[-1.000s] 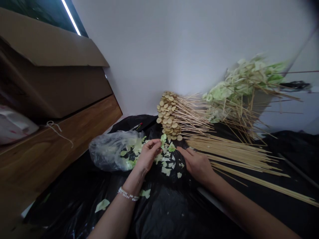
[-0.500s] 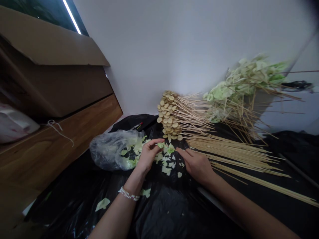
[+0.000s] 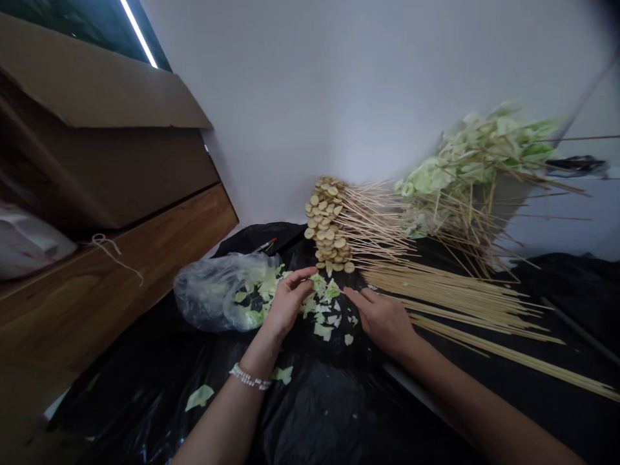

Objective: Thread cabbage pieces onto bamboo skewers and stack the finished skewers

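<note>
My left hand [image 3: 288, 298], a beaded bracelet on its wrist, pinches a small pale-green cabbage leaf [image 3: 318, 283] between thumb and fingers. Facing it, my right hand [image 3: 386, 321] grips a thin wooden skewer, whose tip points left and carries a piece of cabbage [image 3: 332, 289]. The two pieces are close together; whether they touch I cannot tell. Below them, torn cabbage scraps [image 3: 323, 331] lie on black plastic sheeting [image 3: 310, 413]. Just left of my left hand lies a clear plastic bag [image 3: 208, 294] with cabbage pieces at its mouth.
Skewers with round, pale slices [image 3: 329, 223] are stacked against the wall. Bare skewers [image 3: 450, 294] lie to the right. Behind them, skewered cabbage leaves [image 3: 479, 155] are heaped up. A cardboard box [image 3: 111, 155] stands on a wooden surface [image 3: 145, 248] at left. A pen [image 3: 266, 245] lies behind the bag.
My left hand has shifted very slightly up and left, and the leaf in it sits a little farther right of the fingertips. The right hand has barely moved, still gripping the skewer.
</note>
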The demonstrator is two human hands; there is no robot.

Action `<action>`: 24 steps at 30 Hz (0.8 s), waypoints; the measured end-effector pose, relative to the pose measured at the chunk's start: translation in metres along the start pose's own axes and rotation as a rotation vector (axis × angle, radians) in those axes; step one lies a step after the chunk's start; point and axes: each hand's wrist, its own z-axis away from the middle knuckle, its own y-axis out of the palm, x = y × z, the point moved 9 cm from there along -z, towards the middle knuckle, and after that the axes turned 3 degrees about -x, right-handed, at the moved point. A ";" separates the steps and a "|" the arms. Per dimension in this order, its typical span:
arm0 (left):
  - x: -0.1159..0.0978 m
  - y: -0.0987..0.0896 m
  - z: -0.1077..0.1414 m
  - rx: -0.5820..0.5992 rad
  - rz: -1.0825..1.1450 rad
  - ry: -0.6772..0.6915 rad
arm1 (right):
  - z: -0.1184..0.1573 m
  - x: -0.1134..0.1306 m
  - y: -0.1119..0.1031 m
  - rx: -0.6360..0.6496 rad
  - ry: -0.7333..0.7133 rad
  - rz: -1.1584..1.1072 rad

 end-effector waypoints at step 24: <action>-0.003 -0.011 -0.003 -0.094 -0.022 0.082 | 0.001 -0.001 -0.010 -0.105 0.008 -0.081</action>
